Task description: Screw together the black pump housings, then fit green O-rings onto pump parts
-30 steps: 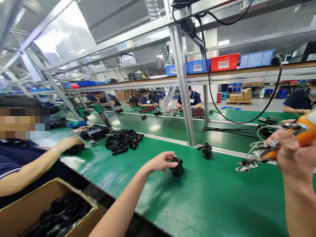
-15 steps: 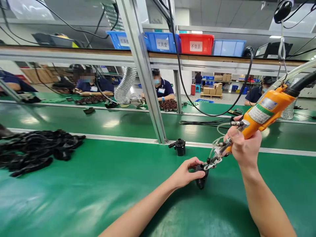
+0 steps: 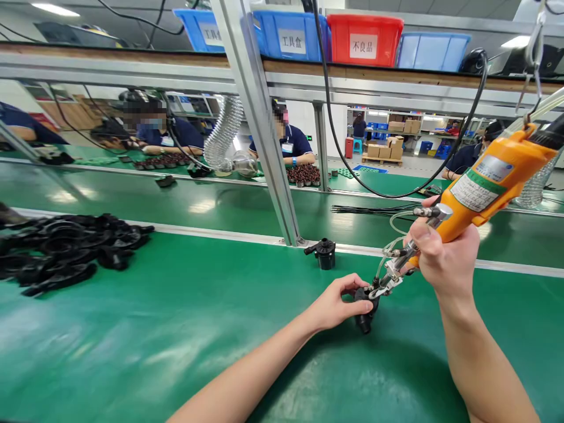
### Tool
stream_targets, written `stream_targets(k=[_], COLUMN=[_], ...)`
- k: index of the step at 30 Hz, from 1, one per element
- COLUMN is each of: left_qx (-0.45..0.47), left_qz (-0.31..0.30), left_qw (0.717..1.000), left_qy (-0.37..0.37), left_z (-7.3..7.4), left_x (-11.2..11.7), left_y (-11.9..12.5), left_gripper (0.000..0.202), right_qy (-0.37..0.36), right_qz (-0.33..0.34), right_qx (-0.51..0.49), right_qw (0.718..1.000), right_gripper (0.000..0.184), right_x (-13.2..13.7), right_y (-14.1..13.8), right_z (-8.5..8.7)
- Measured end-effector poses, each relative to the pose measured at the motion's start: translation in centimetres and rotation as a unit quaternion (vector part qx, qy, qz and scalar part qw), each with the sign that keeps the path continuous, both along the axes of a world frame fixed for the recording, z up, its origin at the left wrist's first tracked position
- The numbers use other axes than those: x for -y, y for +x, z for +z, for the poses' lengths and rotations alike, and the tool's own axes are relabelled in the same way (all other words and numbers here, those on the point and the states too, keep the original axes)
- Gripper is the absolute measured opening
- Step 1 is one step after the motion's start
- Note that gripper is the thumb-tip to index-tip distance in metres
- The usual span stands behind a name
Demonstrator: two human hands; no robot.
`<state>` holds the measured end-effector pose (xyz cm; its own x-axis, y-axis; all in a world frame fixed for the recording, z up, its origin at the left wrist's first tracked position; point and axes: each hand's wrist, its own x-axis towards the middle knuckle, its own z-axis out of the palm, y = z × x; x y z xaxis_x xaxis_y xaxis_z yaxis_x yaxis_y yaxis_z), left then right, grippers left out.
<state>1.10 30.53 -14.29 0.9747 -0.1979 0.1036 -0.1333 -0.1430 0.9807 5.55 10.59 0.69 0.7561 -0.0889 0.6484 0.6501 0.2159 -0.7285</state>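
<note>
My right hand [image 3: 447, 255] is wrapped round an orange electric screwdriver [image 3: 484, 176], held at a slant with its tip pointing down and left. Thin clear tubes [image 3: 390, 249] run along its metal nose. The tip meets the top of a small black pump housing [image 3: 366, 314] low over the green bench mat. My left hand [image 3: 341, 302] grips that housing between thumb and fingers from the left. Just behind stands a similar black pump [image 3: 325, 254], upright, with a side spout pointing left. The exact contact of the tip is too small to make out.
A heap of black parts [image 3: 66, 249] lies at the left. A metal post [image 3: 264, 129] rises from the bench's back edge. Blue bins [image 3: 286, 35] and a red bin [image 3: 363, 41] stand on the shelf above. Co-workers [image 3: 286, 138] sit across the line; the screwdriver hangs from a hook [image 3: 535, 59].
The view has tilted down slightly and shifted. Both hands keep their hold, and the screwdriver tip stays at the housing, whose lower end appears turned a little.
</note>
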Motion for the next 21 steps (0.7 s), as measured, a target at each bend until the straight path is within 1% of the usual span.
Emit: stream_targets(k=[4,7,10,12,17,21], left_qx=[-0.011,-0.022,0.001,0.009,0.006,0.02], left_qz=[-0.011,-0.02,-0.015,-0.011,0.009,0.014], left_qw=[1.0,0.999,1.0,1.0,0.999,0.999], left_qy=[-0.017,-0.026,-0.012,-0.009,-0.031,-0.021], left_z=[-0.1,-0.1,0.0,0.1,0.1,-0.1], left_x=[0.0,0.0,0.2,0.3,0.3,0.7], left_y=[0.0,0.1,0.0,-0.1,-0.2,-0.4], left_gripper=[0.038,0.038,0.039,0.039,0.045,0.042], right_qy=[-0.018,-0.039,-0.075,-0.089,-0.079,-0.06], right_qz=[0.007,-0.005,-0.025,-0.03,-0.019,-0.017], right_qx=[0.018,0.04,0.053,0.052,0.022,0.0], right_qw=[1.0,0.998,0.995,0.994,0.996,0.998], right_gripper=[0.048,0.041,0.035,0.037,0.042,0.047], right_x=[-0.4,-1.5,-2.6,-3.0,-3.1,-3.3], right_y=[-0.3,-0.2,0.1,0.3,0.5,0.6], right_z=[-0.4,-0.7,-0.9,-1.0,-1.5,-1.8])
